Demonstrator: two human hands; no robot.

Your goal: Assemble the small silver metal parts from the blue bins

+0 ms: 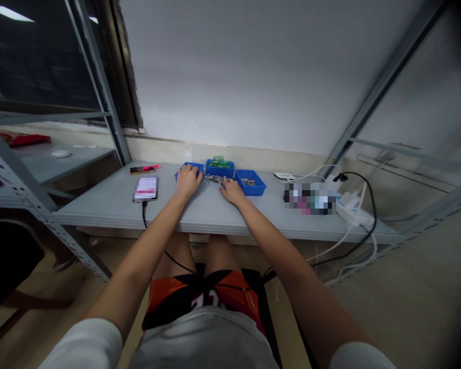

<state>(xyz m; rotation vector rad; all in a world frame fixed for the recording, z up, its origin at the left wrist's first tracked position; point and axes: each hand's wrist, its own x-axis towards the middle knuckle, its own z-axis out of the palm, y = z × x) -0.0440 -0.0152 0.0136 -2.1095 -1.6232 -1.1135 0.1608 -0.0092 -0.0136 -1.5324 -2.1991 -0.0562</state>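
My left hand point(188, 180) rests over the left blue bin point(200, 166), its fingers apart and partly covering the bin. What lies inside that bin is hidden. Beside the loose pile of small metal parts point(215, 179) on the table, my right hand point(232, 191) touches the pile's right edge with its fingers slightly apart. Nothing held shows in either hand. The middle blue bin point(219, 172), behind the pile, has green pieces point(219, 162) in it. To the right, another blue bin point(255, 190) contains small metal parts point(248, 182).
A phone point(146, 188) with a black cable lies on the grey table point(211, 218) at left, near a pink pen point(151, 167). At right are a blurred-out object point(310, 199), a power strip point(353, 209) and tangled cables. Metal posts point(96, 66) frame both sides.
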